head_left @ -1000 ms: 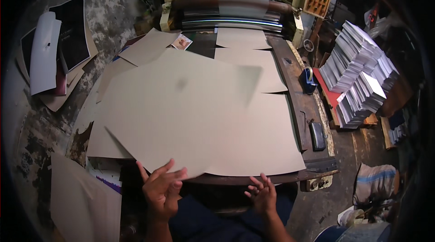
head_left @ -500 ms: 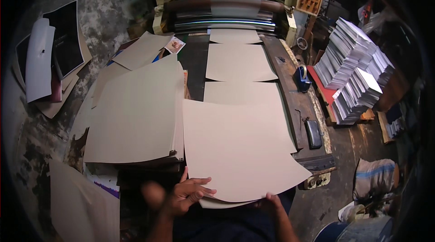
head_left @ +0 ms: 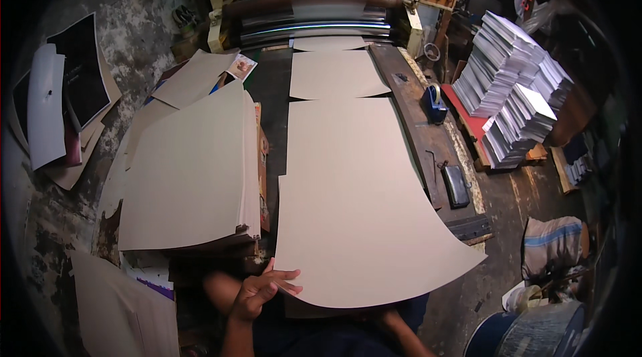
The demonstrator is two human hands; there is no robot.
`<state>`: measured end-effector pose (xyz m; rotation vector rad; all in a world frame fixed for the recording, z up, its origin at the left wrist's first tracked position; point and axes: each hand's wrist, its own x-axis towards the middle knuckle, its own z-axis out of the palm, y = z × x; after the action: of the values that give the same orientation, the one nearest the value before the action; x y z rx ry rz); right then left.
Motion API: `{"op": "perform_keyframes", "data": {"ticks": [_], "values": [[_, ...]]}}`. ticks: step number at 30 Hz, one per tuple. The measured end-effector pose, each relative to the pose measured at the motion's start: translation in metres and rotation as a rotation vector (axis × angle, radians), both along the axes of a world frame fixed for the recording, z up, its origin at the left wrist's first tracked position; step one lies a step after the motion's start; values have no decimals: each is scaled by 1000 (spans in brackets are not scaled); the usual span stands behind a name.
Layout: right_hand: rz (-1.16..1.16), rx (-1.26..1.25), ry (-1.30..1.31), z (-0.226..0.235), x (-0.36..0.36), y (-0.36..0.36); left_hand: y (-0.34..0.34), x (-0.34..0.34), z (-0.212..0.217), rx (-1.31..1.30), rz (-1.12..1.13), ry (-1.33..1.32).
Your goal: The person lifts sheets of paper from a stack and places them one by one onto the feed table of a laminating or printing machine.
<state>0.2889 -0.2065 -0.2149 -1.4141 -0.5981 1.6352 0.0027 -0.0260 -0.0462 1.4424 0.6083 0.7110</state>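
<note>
My left hand (head_left: 262,290): fingers loosely spread, touching the near-left corner of the large grey-beige cardboard sheet (head_left: 361,223); can't tell if it's pinched. My right hand (head_left: 388,319) is mostly under the near edge, grip hidden. Sheet lies right of the grey-beige cardboard stack (head_left: 184,170), in line with shiny metal rollers (head_left: 314,28).

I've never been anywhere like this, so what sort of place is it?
Probably a printing or paper-finishing workshop: plain sheets lead to a machine with rollers, and tall stacks of paper stand at the right.
</note>
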Motion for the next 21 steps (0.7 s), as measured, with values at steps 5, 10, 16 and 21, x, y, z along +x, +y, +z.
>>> {"op": "perform_keyframes", "data": {"ticks": [5,10,16,21], "values": [[-33,-3,46,5,-8,-4,-5,-1,23,17,-70,25],[-42,-5,93,11,-14,-8,-8,-3,33,66,-123,63],[-46,-6,131,15,-18,-8,-9,-3,40,81,-142,68],[-61,15,173,18,-15,-3,-10,-3,40,78,-128,61]]}}
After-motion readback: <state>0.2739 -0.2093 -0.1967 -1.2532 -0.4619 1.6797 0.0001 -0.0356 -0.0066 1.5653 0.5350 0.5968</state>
